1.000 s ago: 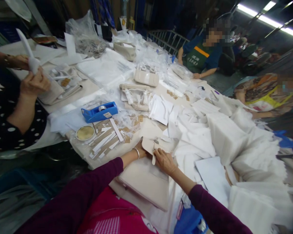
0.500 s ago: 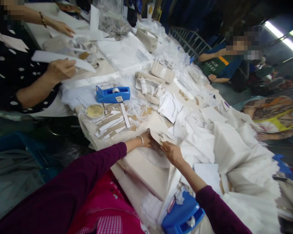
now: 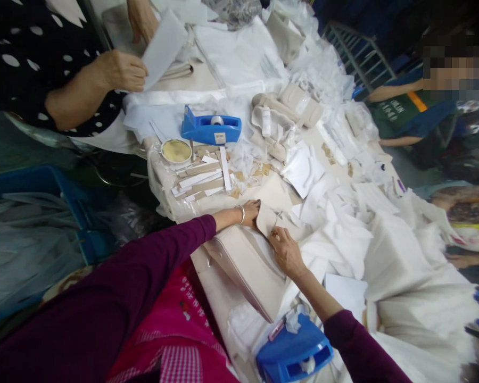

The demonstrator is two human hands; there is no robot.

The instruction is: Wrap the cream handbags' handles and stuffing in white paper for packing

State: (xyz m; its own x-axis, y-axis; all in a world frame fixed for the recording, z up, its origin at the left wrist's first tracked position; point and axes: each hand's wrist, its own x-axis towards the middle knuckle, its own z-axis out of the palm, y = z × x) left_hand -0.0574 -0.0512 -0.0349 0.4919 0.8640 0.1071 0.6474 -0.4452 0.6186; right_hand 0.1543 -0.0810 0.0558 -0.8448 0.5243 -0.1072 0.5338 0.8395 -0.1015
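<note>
Left hand (image 3: 250,211) has fingers closed on the cream bag flap (image 3: 266,221), right hand (image 3: 286,252) pinching it too, I think. Blue tape dispenser (image 3: 210,129) nearby, label (image 3: 220,138) unreadable.

The long bench (image 3: 195,80) is full of stuff. A blue tape dispenser (image 3: 211,128) sits in the middle, next to a round dish of yellow glue (image 3: 176,151). Thin tan and white strips (image 3: 199,175) lie close by. A cream bag piece (image 3: 243,271) lies at the near edge. Big piles of white foam sheets (image 3: 399,255) cover the right side, and clear plastic bags (image 3: 315,69) lie far off.
</note>
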